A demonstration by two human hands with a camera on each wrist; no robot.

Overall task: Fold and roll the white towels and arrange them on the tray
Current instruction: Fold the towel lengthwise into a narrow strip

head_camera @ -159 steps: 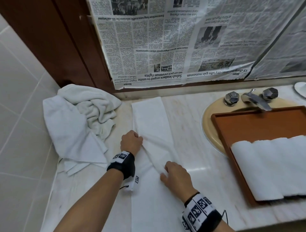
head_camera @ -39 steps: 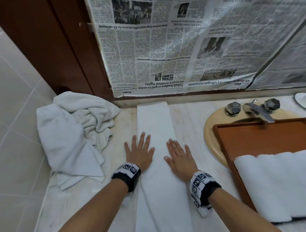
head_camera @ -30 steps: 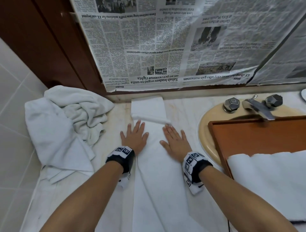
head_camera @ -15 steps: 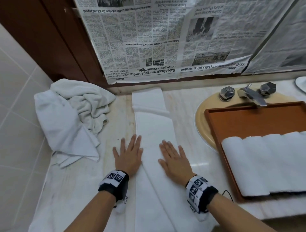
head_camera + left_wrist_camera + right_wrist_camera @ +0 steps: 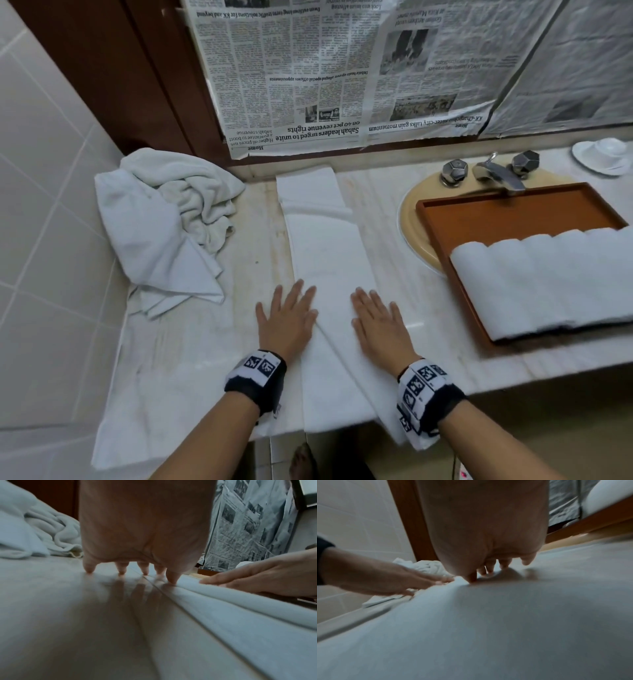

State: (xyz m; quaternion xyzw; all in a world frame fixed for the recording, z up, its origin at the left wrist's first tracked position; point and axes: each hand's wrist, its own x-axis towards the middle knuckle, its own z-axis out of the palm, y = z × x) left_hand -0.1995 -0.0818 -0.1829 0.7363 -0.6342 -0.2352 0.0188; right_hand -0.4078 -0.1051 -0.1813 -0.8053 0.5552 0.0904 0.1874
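Nearest the viewer, the folded white towel (image 5: pixel 329 274) lies as a long strip on the marble tabletop (image 5: pixel 178 359), running from the front edge, where its end hangs over, toward the back wall. The left hand (image 5: pixel 286 320) lies flat, fingers (image 5: pixel 297 291) straight and spread, across the strip's left edge, partly on towel and partly on bare marble. The right hand (image 5: pixel 376 325) lies flat on the strip's right side, fingers (image 5: pixel 359 298) straight; neither hand grips anything. Both wrists carry black bands with printed markers.

The left wrist view adds what the head view does not: the left fingertips (image 5: pixel 172 578) touch down at the raised folded edge of the towel (image 5: pixel 240 622), with the right hand (image 5: pixel 265 577) resting on top of that fold. The right wrist view shows the right hand's (image 5: pixel 484 534) fingertips pressing a shallow dent into the cloth (image 5: pixel 488 622) and the left hand (image 5: pixel 385 578) flat at the strip's far edge.

Farther back, a crumpled pile of white towels (image 5: pixel 164 226) sits at the left, against the tiled wall. At the right, a brown wooden tray (image 5: pixel 507 216) rests over the beige sink basin (image 5: pixel 414 219) and holds a row of rolled towels (image 5: pixel 548 281) side by side along its near part. Behind it stand the faucet (image 5: pixel 496 173) and, farthest, taped newspaper sheets (image 5: pixel 325 75).
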